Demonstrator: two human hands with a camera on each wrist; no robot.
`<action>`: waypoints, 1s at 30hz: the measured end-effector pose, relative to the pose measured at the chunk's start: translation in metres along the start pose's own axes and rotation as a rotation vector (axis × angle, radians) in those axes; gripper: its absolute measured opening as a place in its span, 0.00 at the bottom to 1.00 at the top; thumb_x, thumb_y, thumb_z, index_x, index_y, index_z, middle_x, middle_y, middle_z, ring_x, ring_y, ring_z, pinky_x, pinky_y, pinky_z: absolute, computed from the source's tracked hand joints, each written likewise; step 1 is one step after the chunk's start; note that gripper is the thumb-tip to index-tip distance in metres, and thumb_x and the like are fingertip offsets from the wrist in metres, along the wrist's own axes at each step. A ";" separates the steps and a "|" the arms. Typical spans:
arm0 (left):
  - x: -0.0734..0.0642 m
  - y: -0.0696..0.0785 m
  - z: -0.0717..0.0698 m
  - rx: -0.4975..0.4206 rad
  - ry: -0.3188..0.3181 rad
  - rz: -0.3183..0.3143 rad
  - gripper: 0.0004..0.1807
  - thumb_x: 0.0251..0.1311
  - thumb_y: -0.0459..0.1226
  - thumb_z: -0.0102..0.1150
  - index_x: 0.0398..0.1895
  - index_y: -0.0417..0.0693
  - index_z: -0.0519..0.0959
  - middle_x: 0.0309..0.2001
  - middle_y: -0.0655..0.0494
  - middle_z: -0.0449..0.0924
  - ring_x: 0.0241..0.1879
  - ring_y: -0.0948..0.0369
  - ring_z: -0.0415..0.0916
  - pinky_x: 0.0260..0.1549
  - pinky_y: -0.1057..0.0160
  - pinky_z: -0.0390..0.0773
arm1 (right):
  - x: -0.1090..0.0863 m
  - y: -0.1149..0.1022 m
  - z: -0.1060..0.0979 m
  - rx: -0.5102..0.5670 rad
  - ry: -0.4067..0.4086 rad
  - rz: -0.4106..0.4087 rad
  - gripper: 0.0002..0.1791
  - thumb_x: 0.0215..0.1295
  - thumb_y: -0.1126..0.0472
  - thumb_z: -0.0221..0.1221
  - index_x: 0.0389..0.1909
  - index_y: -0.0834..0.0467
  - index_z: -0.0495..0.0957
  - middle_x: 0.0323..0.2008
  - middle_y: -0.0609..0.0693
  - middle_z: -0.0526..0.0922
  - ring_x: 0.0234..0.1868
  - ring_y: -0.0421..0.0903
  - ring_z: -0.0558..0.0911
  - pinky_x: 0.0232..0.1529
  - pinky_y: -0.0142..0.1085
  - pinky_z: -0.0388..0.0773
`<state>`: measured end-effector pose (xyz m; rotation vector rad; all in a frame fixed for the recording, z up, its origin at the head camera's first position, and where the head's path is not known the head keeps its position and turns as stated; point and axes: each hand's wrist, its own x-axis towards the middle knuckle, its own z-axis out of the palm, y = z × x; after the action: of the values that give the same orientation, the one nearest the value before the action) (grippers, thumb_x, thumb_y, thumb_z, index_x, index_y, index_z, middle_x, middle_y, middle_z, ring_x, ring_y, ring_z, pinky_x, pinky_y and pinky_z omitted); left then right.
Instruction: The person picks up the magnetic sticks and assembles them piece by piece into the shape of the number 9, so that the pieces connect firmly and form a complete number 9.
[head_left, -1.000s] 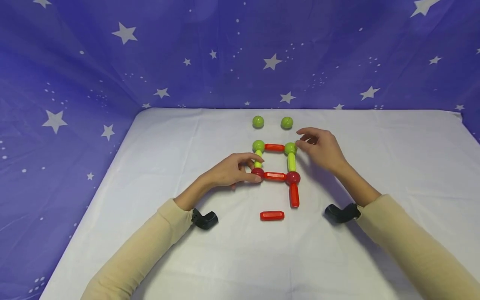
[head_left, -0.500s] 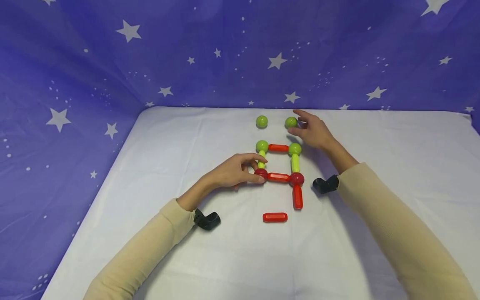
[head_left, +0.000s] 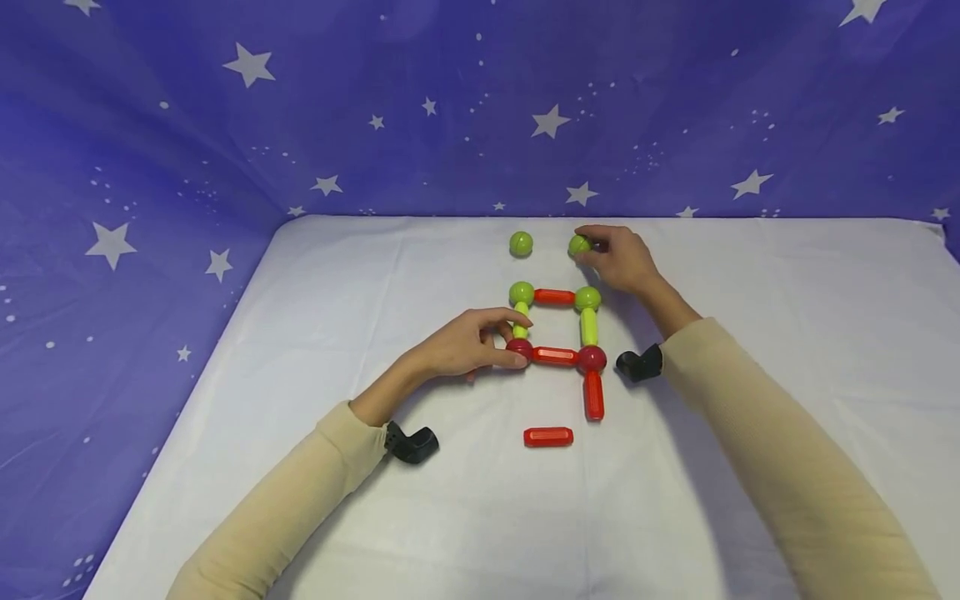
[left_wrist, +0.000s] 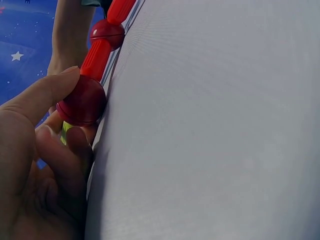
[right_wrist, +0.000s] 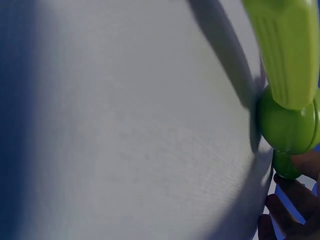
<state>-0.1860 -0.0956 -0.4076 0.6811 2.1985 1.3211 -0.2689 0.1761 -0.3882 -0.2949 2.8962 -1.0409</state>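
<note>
My left hand grips the near-left red ball of a square of magnetic balls and sticks, its thumb lying on the ball. A red stick joins that ball to another red ball. Two green sticks, one of them the right-hand stick, run back to two green balls, which a second red stick links. Behind the square, my right hand pinches a loose green ball between thumb and fingers. That ball appears on the table, partly hidden by the fingers.
Another loose green ball lies at the back, left of the pinched one. From the near-right red ball a red stick points toward me. One loose red stick lies crosswise in front. A starry blue curtain borders the white table.
My right hand has moved back from beside the square's far-right corner to the loose green ball and closed its fingers on it. The left hand keeps its hold on the red ball.
</note>
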 end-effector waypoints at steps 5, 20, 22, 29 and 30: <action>-0.002 0.001 -0.001 -0.003 0.008 0.001 0.26 0.55 0.42 0.73 0.58 0.53 0.77 0.43 0.53 0.77 0.15 0.59 0.66 0.10 0.62 0.71 | 0.000 -0.004 0.002 -0.012 0.025 0.018 0.23 0.68 0.65 0.58 0.64 0.63 0.73 0.55 0.64 0.77 0.57 0.61 0.74 0.62 0.54 0.67; -0.001 0.003 -0.001 0.012 0.002 -0.018 0.27 0.54 0.42 0.73 0.58 0.54 0.78 0.43 0.54 0.77 0.16 0.58 0.66 0.11 0.63 0.71 | -0.006 0.000 0.001 0.025 0.068 -0.010 0.22 0.68 0.65 0.59 0.63 0.63 0.73 0.53 0.65 0.78 0.54 0.60 0.75 0.59 0.53 0.69; -0.001 0.003 -0.001 0.013 0.001 -0.019 0.27 0.54 0.42 0.73 0.58 0.54 0.78 0.43 0.54 0.77 0.16 0.58 0.67 0.12 0.63 0.71 | -0.007 -0.002 -0.001 0.045 0.079 -0.014 0.22 0.68 0.66 0.59 0.62 0.64 0.73 0.53 0.66 0.78 0.54 0.61 0.76 0.59 0.53 0.70; -0.002 0.002 -0.001 0.010 0.000 -0.014 0.27 0.54 0.42 0.73 0.58 0.54 0.77 0.44 0.54 0.77 0.17 0.58 0.67 0.11 0.61 0.72 | -0.011 -0.007 -0.004 0.093 0.090 -0.026 0.22 0.67 0.67 0.60 0.61 0.66 0.72 0.48 0.67 0.77 0.52 0.61 0.75 0.57 0.52 0.70; -0.002 0.002 -0.002 0.010 0.000 -0.012 0.27 0.54 0.42 0.73 0.58 0.54 0.77 0.44 0.54 0.77 0.17 0.58 0.67 0.11 0.61 0.72 | -0.011 -0.008 -0.004 0.098 0.093 -0.031 0.23 0.67 0.67 0.60 0.61 0.67 0.72 0.47 0.67 0.77 0.52 0.61 0.75 0.56 0.52 0.70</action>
<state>-0.1855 -0.0968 -0.4047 0.6706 2.2072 1.3049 -0.2570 0.1750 -0.3805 -0.2944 2.9180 -1.2288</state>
